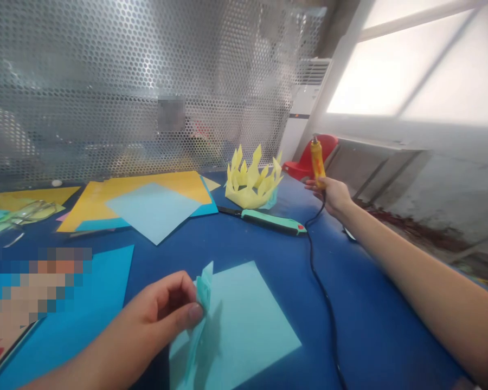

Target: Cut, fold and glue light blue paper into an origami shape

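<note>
My left hand (162,314) pinches a folded turquoise paper piece (204,292) between thumb and fingers, held upright over a light turquoise paper square (248,325) on the table. At the far right edge of the table, my right hand (334,194) is raised and closed around a yellow corded tool (317,160) with a metal tip pointing up. Its black cord (318,279) hangs down and runs toward me across the tabletop. Between and beyond my hands stands a yellow paper crown (252,184) with pointed tips. A green and black handheld tool (272,221) lies in front of it.
Yellow sheets (93,195) and a pale blue square (154,208) are stacked at the back left. Eyeglasses (24,214) rest farther left. A bright blue sheet (109,281) lies on the blue table (179,249). Perforated metal (117,65) closes the back; a red chair (296,168) stands beyond.
</note>
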Demonstrator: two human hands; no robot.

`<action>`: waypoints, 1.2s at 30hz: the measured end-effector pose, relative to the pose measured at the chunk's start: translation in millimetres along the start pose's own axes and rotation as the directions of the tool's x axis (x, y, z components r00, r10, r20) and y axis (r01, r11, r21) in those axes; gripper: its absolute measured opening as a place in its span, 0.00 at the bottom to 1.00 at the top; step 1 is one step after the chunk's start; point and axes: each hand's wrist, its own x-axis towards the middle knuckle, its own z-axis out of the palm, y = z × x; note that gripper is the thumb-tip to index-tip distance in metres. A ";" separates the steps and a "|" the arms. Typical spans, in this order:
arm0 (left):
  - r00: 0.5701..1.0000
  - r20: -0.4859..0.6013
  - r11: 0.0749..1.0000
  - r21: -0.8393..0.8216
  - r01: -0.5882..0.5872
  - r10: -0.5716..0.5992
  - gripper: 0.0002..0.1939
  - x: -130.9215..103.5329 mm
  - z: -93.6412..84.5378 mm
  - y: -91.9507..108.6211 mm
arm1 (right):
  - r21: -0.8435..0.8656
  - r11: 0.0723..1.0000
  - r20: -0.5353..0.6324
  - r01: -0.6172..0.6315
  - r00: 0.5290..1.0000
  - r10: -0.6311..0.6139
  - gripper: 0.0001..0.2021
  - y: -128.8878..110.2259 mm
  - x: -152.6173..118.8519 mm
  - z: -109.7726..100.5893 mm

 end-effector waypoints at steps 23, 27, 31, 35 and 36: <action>0.984 -0.174 0.965 -0.263 -0.016 -0.031 0.24 3.3 -2.0 -5.3 | 0.095 0.976 0.349 0.197 0.912 -0.218 0.16 -27.1 -35.4 13.2; 0.982 -0.186 0.963 -0.268 -0.021 -0.030 0.24 2.6 -2.3 -5.2 | 0.013 0.987 0.266 0.162 0.951 -0.159 0.17 -32.3 -26.7 -0.9; 0.983 -0.180 0.966 -0.259 -0.022 -0.025 0.23 1.3 -1.9 -3.5 | -0.098 0.992 0.113 0.077 0.991 -0.066 0.17 -28.9 -8.8 -26.7; 0.984 -0.174 0.969 -0.246 -0.016 -0.028 0.23 1.5 -2.1 -2.0 | -0.218 0.975 -0.049 0.045 0.997 -0.057 0.17 -10.3 6.5 -46.3; 0.984 -0.176 0.969 -0.245 -0.018 -0.026 0.23 1.5 -2.2 -2.1 | -0.244 0.968 -0.082 0.065 0.993 -0.088 0.17 -4.7 9.4 -49.0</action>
